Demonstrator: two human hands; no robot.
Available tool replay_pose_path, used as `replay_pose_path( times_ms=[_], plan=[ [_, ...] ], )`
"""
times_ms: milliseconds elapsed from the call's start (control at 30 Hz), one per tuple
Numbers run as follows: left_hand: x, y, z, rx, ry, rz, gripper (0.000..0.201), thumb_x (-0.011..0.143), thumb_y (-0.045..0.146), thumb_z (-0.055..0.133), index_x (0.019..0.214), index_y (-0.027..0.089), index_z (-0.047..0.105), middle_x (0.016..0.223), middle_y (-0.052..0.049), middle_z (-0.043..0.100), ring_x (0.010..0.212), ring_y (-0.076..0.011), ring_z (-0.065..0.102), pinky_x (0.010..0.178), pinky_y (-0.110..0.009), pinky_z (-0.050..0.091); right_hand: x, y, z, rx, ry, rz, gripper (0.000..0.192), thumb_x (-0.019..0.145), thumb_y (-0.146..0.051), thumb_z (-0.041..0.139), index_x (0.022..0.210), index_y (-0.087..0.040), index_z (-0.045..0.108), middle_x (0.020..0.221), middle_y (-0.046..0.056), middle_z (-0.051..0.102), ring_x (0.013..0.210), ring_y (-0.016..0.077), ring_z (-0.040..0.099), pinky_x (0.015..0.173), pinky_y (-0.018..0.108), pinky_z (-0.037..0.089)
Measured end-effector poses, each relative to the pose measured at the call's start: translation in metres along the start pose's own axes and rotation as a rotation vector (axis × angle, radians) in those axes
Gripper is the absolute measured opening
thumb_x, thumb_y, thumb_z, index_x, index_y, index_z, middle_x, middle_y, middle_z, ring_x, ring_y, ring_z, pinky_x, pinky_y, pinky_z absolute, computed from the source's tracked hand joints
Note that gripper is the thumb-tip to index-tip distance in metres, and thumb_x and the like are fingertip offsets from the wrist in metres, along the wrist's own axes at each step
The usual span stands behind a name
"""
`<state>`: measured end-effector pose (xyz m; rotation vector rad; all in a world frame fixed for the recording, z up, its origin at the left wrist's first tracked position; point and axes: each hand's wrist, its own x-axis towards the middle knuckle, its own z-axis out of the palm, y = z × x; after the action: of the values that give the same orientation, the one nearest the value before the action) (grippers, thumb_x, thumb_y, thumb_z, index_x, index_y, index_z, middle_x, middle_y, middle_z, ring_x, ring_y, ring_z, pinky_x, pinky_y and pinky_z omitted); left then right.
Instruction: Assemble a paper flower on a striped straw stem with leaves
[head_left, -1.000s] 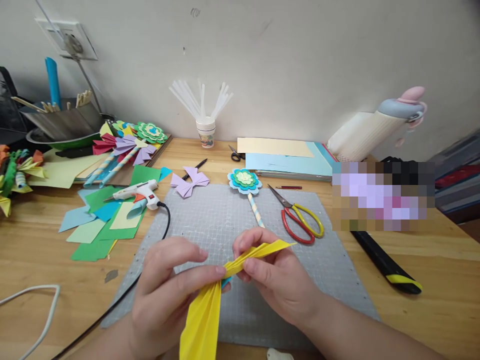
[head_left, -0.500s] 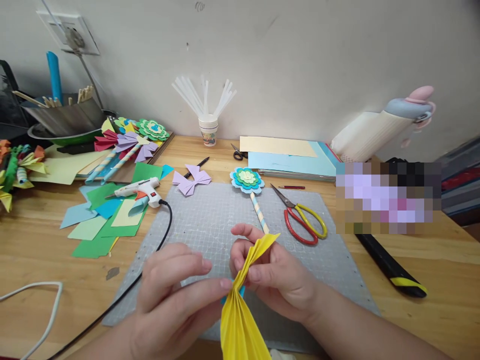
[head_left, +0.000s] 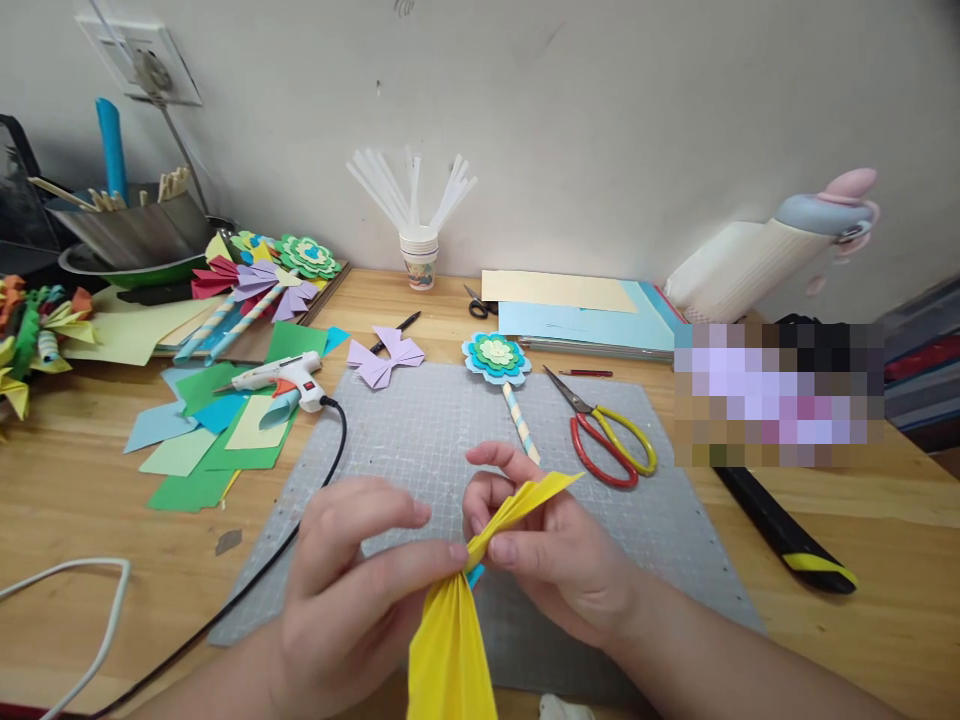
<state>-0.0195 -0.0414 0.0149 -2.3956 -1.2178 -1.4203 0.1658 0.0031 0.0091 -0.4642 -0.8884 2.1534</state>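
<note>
A pleated yellow paper fan (head_left: 454, 640), pinched narrow at its middle, is held in both hands above the grey cutting mat (head_left: 390, 420). My left hand (head_left: 360, 570) presses the pinched waist between thumb and index finger. My right hand (head_left: 555, 560) grips the upper half of the folds between thumb and fingers. A bit of blue paper (head_left: 475, 575) shows behind the waist; most of it is hidden. Just beyond my hands lies a layered paper flower (head_left: 496, 358) on a striped stem. Red-and-yellow-handled scissors (head_left: 607, 435) rest to its right.
A hot glue gun (head_left: 289, 380) with a black cord lies on green and blue paper pieces (head_left: 195, 485) at left. A purple paper bow (head_left: 386, 357), a cup of white sticks (head_left: 418, 260), stacked coloured paper (head_left: 585, 325) and a black-and-yellow handle (head_left: 784, 535) surround the mat.
The yellow fan has turned: its lower half swung left and its upper tip moved right. Both hands keep their pinch at the middle, and the view has shifted slightly.
</note>
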Motion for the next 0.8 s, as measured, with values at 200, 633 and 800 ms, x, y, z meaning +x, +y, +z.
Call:
replay_pose_path(
  times_ms=[200,633,800],
  plan=[
    [0.0086,0.0027,0.0040,-0.099,-0.007,-0.104,0.009,0.085,0.023,0.061,0.093,0.026,0.063,0.096,-0.004,0.050,0.087,-0.0204,0.051,0.075,-0.036,0.044,-0.0018,0.0015,0.0032,0.015,0.030,-0.032,0.046,0.068,-0.023,0.081,0.107,-0.026,0.057,0.084,-0.003,0.055,0.068,0.0086,0.049,0.061,0.022,0.037],
    [0.0083,0.0010,0.0015,-0.127,0.044,-0.097,0.010,0.089,0.023,0.059,0.088,0.023,0.068,0.092,-0.004,0.051,0.084,-0.0177,0.050,0.068,-0.032,0.043,-0.0078,0.0040,0.0071,-0.135,0.018,-0.148,0.038,0.074,-0.020,0.077,0.105,-0.028,0.057,0.088,-0.003,0.056,0.073,0.0084,0.049,0.064,0.022,0.039],
    [0.0096,0.0006,0.0022,-0.156,0.074,-0.103,0.006,0.086,0.021,0.063,0.087,0.021,0.068,0.090,-0.004,0.050,0.084,-0.0179,0.050,0.064,-0.031,0.041,-0.0084,0.0046,0.0062,-0.213,-0.012,-0.154,0.046,0.070,-0.025,0.080,0.108,-0.029,0.055,0.088,-0.003,0.055,0.068,0.0091,0.045,0.063,0.026,0.034]
  ],
)
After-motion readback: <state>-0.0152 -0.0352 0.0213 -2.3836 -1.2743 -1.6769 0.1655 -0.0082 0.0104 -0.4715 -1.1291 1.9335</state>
